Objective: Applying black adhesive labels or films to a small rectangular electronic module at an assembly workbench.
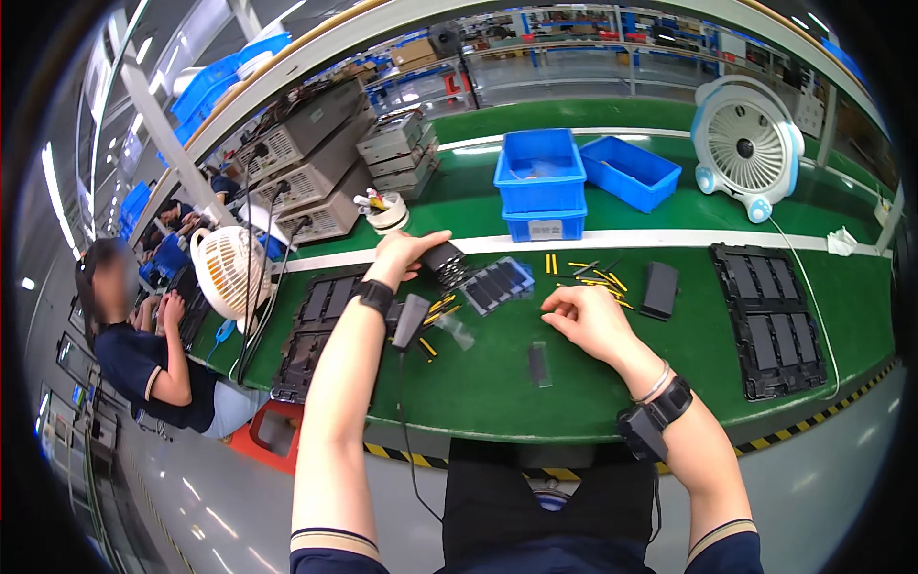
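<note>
My left hand [406,251] reaches forward over the green bench and grips a stack of small dark flat parts [443,261]. Just right of it lies a clear bag of similar dark parts [497,283]. My right hand [585,319] rests on the bench [478,383] with its fingers curled; whether it pinches something small I cannot tell. Several yellow sticks [598,277] lie scattered ahead of it. A single dark flat part [539,364] lies near the front edge, between my arms. Both wrists wear black bands.
Black trays of parts lie at left [311,330] and right [770,320]. Stacked blue bins [540,182], another blue bin [631,172], a white fan [746,143] and a second fan [228,271] stand behind. Another person [143,354] sits at left. A black pad [659,290] lies nearby.
</note>
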A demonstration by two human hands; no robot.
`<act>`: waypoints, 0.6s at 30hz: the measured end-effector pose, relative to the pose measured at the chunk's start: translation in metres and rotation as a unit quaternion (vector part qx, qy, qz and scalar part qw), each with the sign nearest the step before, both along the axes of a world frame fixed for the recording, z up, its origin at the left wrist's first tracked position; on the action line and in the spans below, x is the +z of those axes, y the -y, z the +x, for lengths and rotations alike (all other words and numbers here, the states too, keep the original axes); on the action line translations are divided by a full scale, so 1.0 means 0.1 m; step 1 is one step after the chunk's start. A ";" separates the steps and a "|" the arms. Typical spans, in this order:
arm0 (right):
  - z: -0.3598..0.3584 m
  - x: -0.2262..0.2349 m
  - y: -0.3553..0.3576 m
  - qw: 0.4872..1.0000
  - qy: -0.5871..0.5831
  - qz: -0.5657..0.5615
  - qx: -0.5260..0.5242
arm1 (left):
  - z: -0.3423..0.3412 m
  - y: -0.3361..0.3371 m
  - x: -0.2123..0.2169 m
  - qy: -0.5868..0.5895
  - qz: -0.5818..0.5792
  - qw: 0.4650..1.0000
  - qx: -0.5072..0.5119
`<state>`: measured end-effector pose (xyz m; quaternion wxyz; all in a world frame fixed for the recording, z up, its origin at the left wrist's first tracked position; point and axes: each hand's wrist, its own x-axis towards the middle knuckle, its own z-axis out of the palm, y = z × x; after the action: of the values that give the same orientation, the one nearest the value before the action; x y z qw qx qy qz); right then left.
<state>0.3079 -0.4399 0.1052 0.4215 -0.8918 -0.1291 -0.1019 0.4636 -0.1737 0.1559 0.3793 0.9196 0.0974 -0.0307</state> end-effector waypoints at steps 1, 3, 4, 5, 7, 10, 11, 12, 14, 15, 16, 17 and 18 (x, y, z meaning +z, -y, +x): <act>-0.01 0.01 0.01 1.000 -0.010 0.004 -0.003 | 0.04 0.03 -0.02 0.012 0.025 1.000 -0.004; 0.01 0.00 0.00 1.000 0.008 0.000 -0.001 | 0.10 0.02 0.00 0.001 0.024 0.999 0.024; 0.01 -0.01 0.00 1.000 0.013 0.002 0.000 | 0.15 -0.01 -0.03 -0.004 -0.016 0.999 0.039; 0.01 -0.02 -0.01 1.000 0.018 0.005 0.002 | 0.20 -0.07 -0.06 -0.008 -0.056 0.997 0.053; 0.01 -0.01 -0.01 1.000 0.018 0.007 0.004 | 0.23 -0.23 -0.05 -0.034 -0.146 0.987 0.049; -0.01 0.04 -0.01 0.999 0.012 0.039 0.006 | 0.10 -0.39 0.07 -0.064 -0.293 0.954 -0.001; -0.01 0.07 -0.01 0.998 0.008 0.069 0.008 | 0.01 -0.42 0.10 -0.050 -0.360 0.930 -0.053; -0.01 0.08 -0.02 0.997 0.001 0.078 0.012 | -0.12 -0.43 0.08 -0.022 -0.403 0.913 -0.058; -0.06 0.14 -0.06 0.991 0.002 0.132 0.019 | -0.59 -0.23 0.13 0.015 -0.461 0.883 -0.085; -0.05 0.16 -0.12 0.983 0.006 0.183 0.035 | -0.76 -0.17 0.07 0.029 -0.479 0.872 -0.100; -0.04 0.18 -0.16 0.976 0.003 0.212 0.056 | -0.97 -0.05 0.02 0.024 -0.502 0.859 -0.102; -0.06 0.24 -0.27 0.949 -0.030 0.299 0.095 | -1.19 0.05 -0.04 0.021 -0.524 0.846 -0.098; -0.12 0.36 -0.36 0.925 -0.050 0.355 0.126 | -1.40 0.16 -0.09 0.017 -0.549 0.830 -0.094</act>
<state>0.2962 -0.4037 0.1414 0.7258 -0.6641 -0.1743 -0.0421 0.3236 -0.1899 0.1469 0.8186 0.5650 -0.0291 -0.0992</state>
